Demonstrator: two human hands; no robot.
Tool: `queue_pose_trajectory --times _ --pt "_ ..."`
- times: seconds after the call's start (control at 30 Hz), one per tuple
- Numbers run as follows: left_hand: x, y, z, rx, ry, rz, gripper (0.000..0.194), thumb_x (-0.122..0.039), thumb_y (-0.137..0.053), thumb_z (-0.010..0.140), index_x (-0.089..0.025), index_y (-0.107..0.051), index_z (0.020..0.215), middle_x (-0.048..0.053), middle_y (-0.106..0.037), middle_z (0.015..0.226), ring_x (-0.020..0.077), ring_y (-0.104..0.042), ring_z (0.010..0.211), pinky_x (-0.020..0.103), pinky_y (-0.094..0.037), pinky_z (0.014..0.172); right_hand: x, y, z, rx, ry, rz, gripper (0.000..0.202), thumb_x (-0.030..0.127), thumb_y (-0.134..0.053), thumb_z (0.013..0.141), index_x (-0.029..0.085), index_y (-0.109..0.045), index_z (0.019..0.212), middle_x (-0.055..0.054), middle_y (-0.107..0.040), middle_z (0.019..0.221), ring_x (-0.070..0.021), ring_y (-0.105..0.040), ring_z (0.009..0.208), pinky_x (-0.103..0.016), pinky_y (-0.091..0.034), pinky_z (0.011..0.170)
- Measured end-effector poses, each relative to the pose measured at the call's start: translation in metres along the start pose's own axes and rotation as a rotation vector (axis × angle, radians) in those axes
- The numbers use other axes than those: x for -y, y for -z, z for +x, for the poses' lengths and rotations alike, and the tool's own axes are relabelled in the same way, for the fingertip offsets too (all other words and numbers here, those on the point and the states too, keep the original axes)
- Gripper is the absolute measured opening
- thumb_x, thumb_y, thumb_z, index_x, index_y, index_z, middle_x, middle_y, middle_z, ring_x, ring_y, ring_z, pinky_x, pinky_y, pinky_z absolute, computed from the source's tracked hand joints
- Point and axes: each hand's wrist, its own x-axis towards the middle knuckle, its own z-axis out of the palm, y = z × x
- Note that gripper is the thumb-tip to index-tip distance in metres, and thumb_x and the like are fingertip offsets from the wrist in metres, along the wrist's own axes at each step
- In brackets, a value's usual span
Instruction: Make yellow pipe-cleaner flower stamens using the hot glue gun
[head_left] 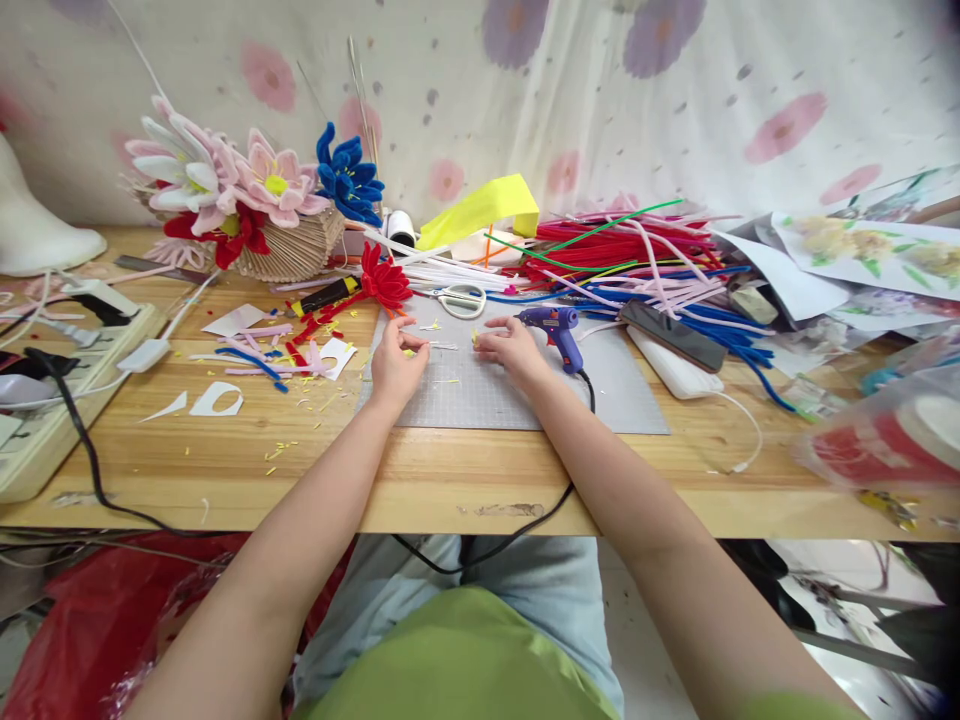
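Above the left part of the grey cutting mat (480, 405), my left hand (397, 362) is closed in a pinch. A speck of yellow shows between its fingers, and thin whitish strips (444, 345) lie just off its fingertips; whether it holds one I cannot tell. My right hand (516, 352) faces it a short way off, thumb and fingers together on a small yellow piece (474, 340). Right beside that hand lies a purple glue gun (556, 330). A red pipe-cleaner flower (385, 280) rests behind my left hand, and white-handled scissors (461, 300) lie behind the gap between my hands.
Pipe cleaners (630, 245) in several colours heap at the back, near a yellow sheet (480, 212). Fuzzy flowers (274, 185) stand back left. A power strip (82, 400) sits left; a phone (673, 335) and a plastic-wrapped cup (885, 440) are right. The glue gun's cord (525, 525) hangs over the front edge.
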Motion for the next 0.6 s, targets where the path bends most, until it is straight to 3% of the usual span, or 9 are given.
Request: queue_pose_trajectory --times 0.07,0.17,0.43,0.6 --pt "0.002 -0.002 0.001 -0.004 -0.003 -0.018 0.037 -0.016 -0.061 0.070 -0.022 -0.048 0.105 -0.002 -0.067 0.075 0.0138 -0.064 0.076 0.029 -0.046 0.078 0.001 0.000 -0.001 0.126 -0.145 0.284 0.020 0.016 -0.060 0.073 0.020 -0.047 0.087 -0.002 -0.065 0.077 -0.0130 -0.065 0.072 -0.029 -0.053 0.072" --pt "0.003 -0.006 0.002 -0.009 0.003 -0.052 0.037 -0.016 -0.061 0.070 -0.021 -0.048 0.105 -0.001 -0.067 0.075 0.0139 -0.065 0.077 0.029 -0.047 0.079 0.003 0.000 -0.002 0.228 -0.232 0.460 0.017 0.008 -0.059 0.071 0.018 -0.050 0.082 -0.003 -0.066 0.076 -0.0116 -0.066 0.070 -0.026 -0.053 0.070" --pt "-0.004 -0.015 -0.001 0.007 0.013 -0.142 0.039 -0.015 -0.062 0.068 -0.020 -0.048 0.104 -0.001 -0.067 0.075 0.0139 -0.066 0.076 0.030 -0.048 0.082 0.003 -0.003 -0.002 0.270 -0.207 0.413 0.014 0.007 -0.058 0.073 0.017 -0.052 0.080 -0.003 -0.067 0.071 -0.0116 -0.066 0.064 -0.026 -0.055 0.067" --pt "-0.004 -0.017 -0.003 0.001 0.023 -0.218 0.039 -0.016 -0.064 0.067 -0.019 -0.048 0.103 -0.001 -0.067 0.074 0.0134 -0.065 0.074 0.029 -0.048 0.080 0.005 -0.012 -0.008 0.199 -0.197 0.393 0.021 0.002 -0.063 0.070 0.017 -0.049 0.075 0.000 -0.065 0.063 -0.0106 -0.065 0.062 -0.023 -0.054 0.060"
